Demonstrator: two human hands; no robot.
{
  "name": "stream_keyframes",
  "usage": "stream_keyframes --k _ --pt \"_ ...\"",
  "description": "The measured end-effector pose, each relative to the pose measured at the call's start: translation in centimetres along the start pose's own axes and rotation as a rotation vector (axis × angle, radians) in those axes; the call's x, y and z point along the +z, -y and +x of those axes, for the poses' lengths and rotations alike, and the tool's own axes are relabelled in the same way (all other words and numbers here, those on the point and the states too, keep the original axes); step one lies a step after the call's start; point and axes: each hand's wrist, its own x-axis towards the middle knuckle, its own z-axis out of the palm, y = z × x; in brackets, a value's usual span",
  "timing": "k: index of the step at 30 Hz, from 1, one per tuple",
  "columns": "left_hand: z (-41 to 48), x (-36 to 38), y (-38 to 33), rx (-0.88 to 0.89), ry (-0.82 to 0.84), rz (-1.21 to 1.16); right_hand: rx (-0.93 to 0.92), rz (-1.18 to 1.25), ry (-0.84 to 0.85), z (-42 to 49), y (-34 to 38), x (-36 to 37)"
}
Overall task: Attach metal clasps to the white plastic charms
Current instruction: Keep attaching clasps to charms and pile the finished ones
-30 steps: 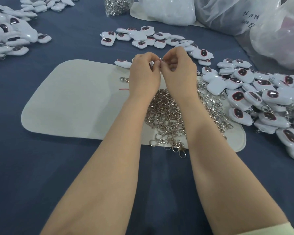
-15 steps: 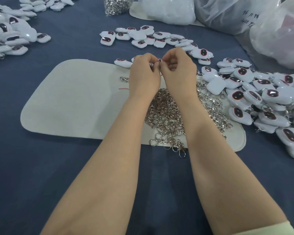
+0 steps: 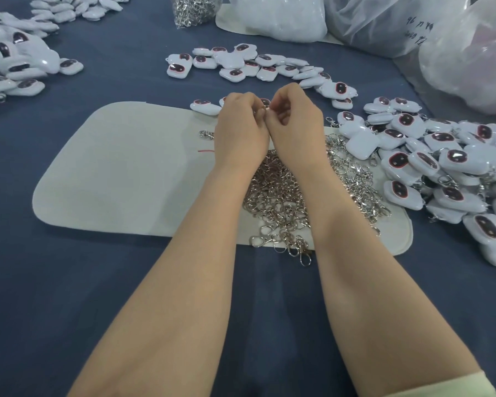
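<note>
Head view, the only one. Both hands are raised together over the far edge of the white mat (image 3: 121, 167). Left hand (image 3: 241, 130) and right hand (image 3: 295, 121) knuckle to knuckle, fingers of each curled in, pinching one small glint of metal between the tips: the held clasp (image 3: 264, 109). A charm in the grip as well? Hidden behind the knuckles, so no telling.

Probably light and stiff, that clasp: thin wire, slick plating, quick to slip from fingertips or snag on its neighbours. Best taken by the body of the hook, leaving a thumbnail free for the ring. Charms likely light too, with a hard glossy shell, slippery rather than fragile. Best gripped across the flat faces, loop end left clear.

On the mat's near right part, under the wrists, the clasp heap (image 3: 281, 196), spilling just over the near edge. Left of the hands, on the mat, one stray clasp (image 3: 206, 134) with a short red thread (image 3: 206, 151) just nearer.

Against the mat's right edge, a big charm pile (image 3: 441, 167), several with metal already on. Beyond the far edge, a looser row of charms (image 3: 241, 64). Well off to the far left, another pile (image 3: 12, 61). Farther beyond the mat, a clear bag of clasps (image 3: 195, 10) and large plastic bags (image 3: 455, 38).

Under everything, blue cloth (image 3: 69, 282): soft and matte, so probably little bounce or roll for anything dropped. Nothing more of the room in sight.
</note>
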Motion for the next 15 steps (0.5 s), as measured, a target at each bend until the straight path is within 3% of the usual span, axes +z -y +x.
stream_keyframes --k 15 --pt "0.25 0.18 0.4 0.067 0.041 -0.037 -0.009 0.092 -0.041 0.05 -0.58 -0.44"
